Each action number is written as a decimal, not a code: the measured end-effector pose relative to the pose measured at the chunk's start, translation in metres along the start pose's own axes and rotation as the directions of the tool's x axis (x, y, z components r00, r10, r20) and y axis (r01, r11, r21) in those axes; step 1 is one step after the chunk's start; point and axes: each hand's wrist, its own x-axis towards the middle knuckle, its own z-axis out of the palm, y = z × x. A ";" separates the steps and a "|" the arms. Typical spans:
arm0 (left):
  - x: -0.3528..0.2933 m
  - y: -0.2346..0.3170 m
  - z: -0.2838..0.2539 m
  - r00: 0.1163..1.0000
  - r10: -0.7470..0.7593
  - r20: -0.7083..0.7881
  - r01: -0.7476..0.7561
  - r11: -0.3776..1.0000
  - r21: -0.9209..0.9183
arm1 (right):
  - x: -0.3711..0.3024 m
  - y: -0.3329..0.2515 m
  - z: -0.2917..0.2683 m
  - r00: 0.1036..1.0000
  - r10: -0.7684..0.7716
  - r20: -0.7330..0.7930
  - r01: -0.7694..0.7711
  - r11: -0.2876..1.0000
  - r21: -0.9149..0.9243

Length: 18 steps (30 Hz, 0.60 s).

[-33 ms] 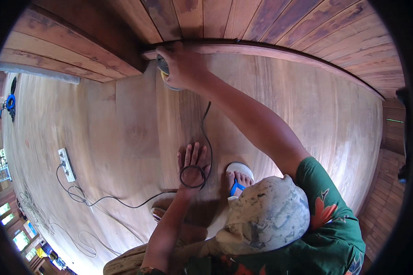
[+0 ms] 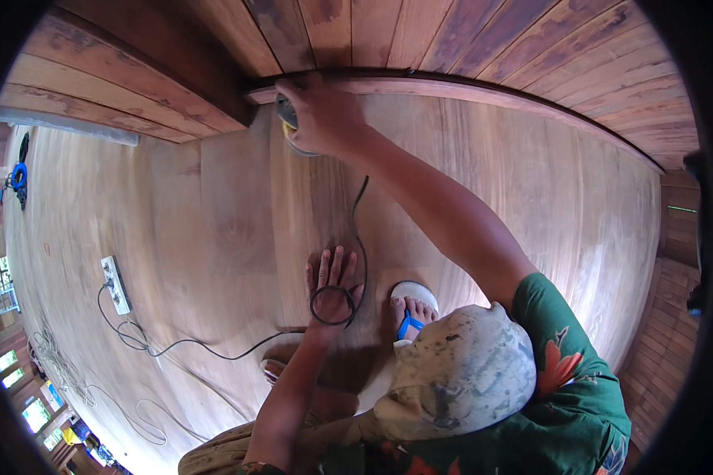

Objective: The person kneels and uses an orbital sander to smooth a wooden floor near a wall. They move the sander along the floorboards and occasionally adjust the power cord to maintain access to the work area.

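Note:
Up against the skirting strip (image 2: 451, 89) at the far edge of the floor, my right hand (image 2: 331, 119) is wrapped round a small power sander (image 2: 286, 112), dark on top with a yellow band. Its pad sits low on the wooden floor (image 2: 436, 182), mostly hidden by the hand. Closer to me, my left hand (image 2: 334, 275) lies flat on the boards, fingers spread, holding nothing. A black cord (image 2: 357, 226) runs from near the right forearm down to a loop over the left wrist, and on past the left arm.
A plank wall (image 2: 467, 43) rises at the far side, with a wooden post (image 2: 146, 71) jutting out at the left. On the left floor lies a white power strip (image 2: 114, 283) with the cord plugged in. Tangled pale cable (image 2: 55, 360) and a foot in a blue-strapped sandal (image 2: 413, 305) are nearby.
My right hand and the sander have shifted slightly right along the skirting strip, and the cord's upper end moved with them. My left hand has stayed put.

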 end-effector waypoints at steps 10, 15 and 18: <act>-0.001 -0.006 0.007 0.995 -0.006 -0.095 0.004 1.000 -0.022 | -0.023 0.042 -0.035 0.993 0.110 -0.032 -0.113 0.987 -0.117; 0.000 -0.005 0.007 0.993 -0.012 -0.121 0.007 0.999 -0.043 | -0.034 0.048 -0.049 0.988 0.150 0.027 -0.147 0.984 -0.103; 0.001 -0.005 0.007 0.991 -0.007 -0.136 0.002 0.999 -0.041 | -0.039 0.045 -0.051 0.984 0.170 0.059 -0.162 0.979 -0.124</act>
